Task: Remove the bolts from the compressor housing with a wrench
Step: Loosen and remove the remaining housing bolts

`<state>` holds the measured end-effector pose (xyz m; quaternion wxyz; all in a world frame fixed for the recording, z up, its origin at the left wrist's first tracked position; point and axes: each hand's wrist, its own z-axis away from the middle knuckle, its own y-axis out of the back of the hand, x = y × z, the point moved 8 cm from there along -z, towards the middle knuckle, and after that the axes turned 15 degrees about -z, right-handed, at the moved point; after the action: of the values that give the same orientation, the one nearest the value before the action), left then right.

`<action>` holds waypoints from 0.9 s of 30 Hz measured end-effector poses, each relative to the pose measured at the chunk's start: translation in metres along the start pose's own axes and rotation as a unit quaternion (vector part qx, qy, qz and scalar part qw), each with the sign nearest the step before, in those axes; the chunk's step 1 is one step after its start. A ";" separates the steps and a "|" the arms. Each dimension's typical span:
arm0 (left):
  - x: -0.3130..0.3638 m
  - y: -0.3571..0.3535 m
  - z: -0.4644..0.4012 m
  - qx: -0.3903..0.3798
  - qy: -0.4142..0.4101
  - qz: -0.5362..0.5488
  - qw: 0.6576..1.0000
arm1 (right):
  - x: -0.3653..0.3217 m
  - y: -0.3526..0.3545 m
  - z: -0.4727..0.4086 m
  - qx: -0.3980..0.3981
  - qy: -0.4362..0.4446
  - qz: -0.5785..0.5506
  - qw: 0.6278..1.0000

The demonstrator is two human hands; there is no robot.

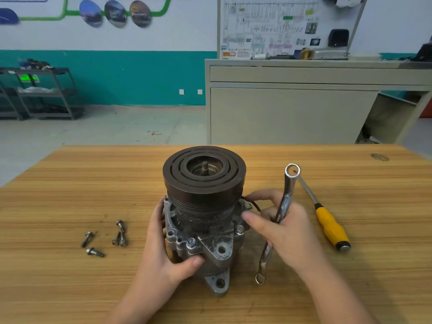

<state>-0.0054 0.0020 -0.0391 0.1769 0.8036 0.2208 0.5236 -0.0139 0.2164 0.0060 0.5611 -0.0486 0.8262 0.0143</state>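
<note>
1. Wooden table (70,188) – carries everything below; beige cabinet (292,113) stands behind it.
2. Compressor housing (205,230) – upright at table centre, dark pulley (204,174) on top w/ shaft end showing in the middle. Mounting ear w/ hole at the near bottom edge.
3. Left hand (168,249) – wrapped round the housing's L side, thumb pressed on the front below a blue-marked bolt (191,242).
4. Right hand (282,228) – fingers curled round the wrench (280,211) mid-shaft, fingertips reaching to the housing's R flange; thumb points toward the housing.
5. Wrench – double ring-end, tilted near-upright; top ring above the hand, lower ring by the table near the housing base (touching or not, can't tell).
6. Screwdriver (329,225) – yellow handle, lying on table R of the right hand, tip pointing away.
7. Loose bolts (105,237) – five, scattered on table L of the housing, well apart from it.
8. Bolts seated in flange: blue-marked one at front, one at R front (240,228).
</note>
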 end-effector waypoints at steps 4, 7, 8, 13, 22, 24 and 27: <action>-0.001 0.000 0.000 0.008 -0.018 0.001 1.000 | -0.003 0.003 0.000 0.034 0.017 0.019 0.999; 0.001 0.003 0.000 0.029 -0.031 -0.002 0.999 | -0.017 0.008 0.000 0.073 0.033 -0.007 0.997; 0.007 0.008 0.000 0.059 -0.046 -0.008 0.997 | -0.022 0.011 0.001 0.093 0.031 -0.027 0.995; 0.082 0.054 0.026 0.236 -0.274 -0.058 0.931 | -0.044 -0.018 0.024 0.012 -0.055 0.030 0.998; 0.125 0.047 0.034 0.114 -0.282 -0.113 0.946 | -0.055 -0.060 0.039 -0.059 -0.126 -0.054 0.989; 0.113 0.060 0.035 0.141 -0.255 -0.089 0.952 | -0.060 -0.055 0.039 -0.055 -0.117 -0.052 0.990; 0.058 0.101 0.021 0.236 -0.074 -0.107 0.963 | -0.069 -0.027 0.042 0.052 -0.055 -0.203 0.976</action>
<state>0.0517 -0.0526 0.0492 0.0535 0.8306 0.4093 0.3738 0.0530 0.1971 0.0551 0.5986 -0.1855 0.7665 -0.1403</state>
